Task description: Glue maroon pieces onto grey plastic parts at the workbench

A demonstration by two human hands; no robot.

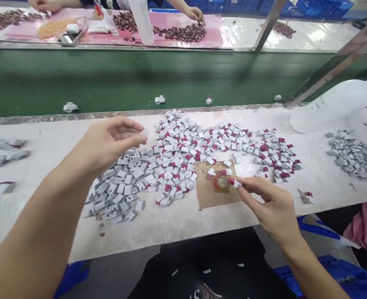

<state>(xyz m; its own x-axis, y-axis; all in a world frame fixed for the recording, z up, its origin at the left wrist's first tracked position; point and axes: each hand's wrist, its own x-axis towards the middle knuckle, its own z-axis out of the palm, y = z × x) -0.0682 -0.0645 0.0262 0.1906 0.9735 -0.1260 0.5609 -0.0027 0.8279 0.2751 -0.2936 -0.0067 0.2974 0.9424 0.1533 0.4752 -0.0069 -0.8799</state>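
Observation:
My left hand [118, 135] is raised over the left part of the pile, thumb and fingers pinched on a small whitish piece [144, 133]. My right hand [266, 199] pinches a small grey-and-red part [237, 183] at the right side of a brown square sheet [206, 197]. On that sheet sits a round reddish-orange dish with a pale centre [221, 181], with a few small parts at its rim. Loose grey pieces [119, 189] lie below my left hand, and grey-and-red parts [183, 143] are spread behind the sheet.
A white bottle [333, 104] leans at the right beside another grey pile [354, 155]. Behind the table edge runs a green belt [115, 79] carrying small parts. Across it, another person's hands work at a pink mat [214, 35]. A metal post [269, 25] rises there.

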